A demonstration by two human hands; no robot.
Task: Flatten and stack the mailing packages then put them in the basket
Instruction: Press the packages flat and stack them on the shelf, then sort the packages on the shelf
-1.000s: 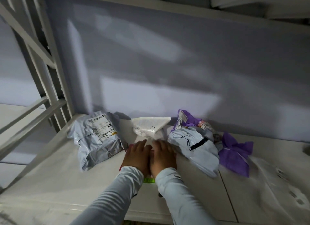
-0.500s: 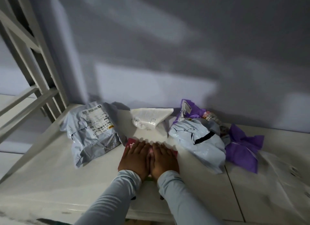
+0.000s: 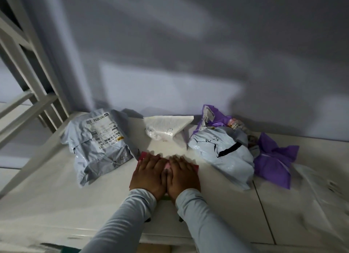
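Observation:
A small pink-red mailing package [image 3: 143, 155] lies flat on the white table, mostly hidden under my hands. My left hand [image 3: 149, 174] and my right hand [image 3: 182, 174] lie side by side on it, palms down, fingers straight, pressing it. To the left lies a crumpled grey package [image 3: 98, 145] with a shipping label. Behind my hands sits a white package [image 3: 167, 127]. At the right lies a pale blue-grey package [image 3: 224, 154], with a purple package [image 3: 273, 158] behind and beside it. No basket is in view.
The white table [image 3: 47, 196] meets a grey wall at the back. A white slatted frame [image 3: 28, 86] rises at the left. A clear plastic bag [image 3: 317, 192] lies on the table at the far right. The table's front edge runs just below my forearms.
Both hands have slid a little toward me over the pink-red package, so its far corners show. The camera has tilted down slightly.

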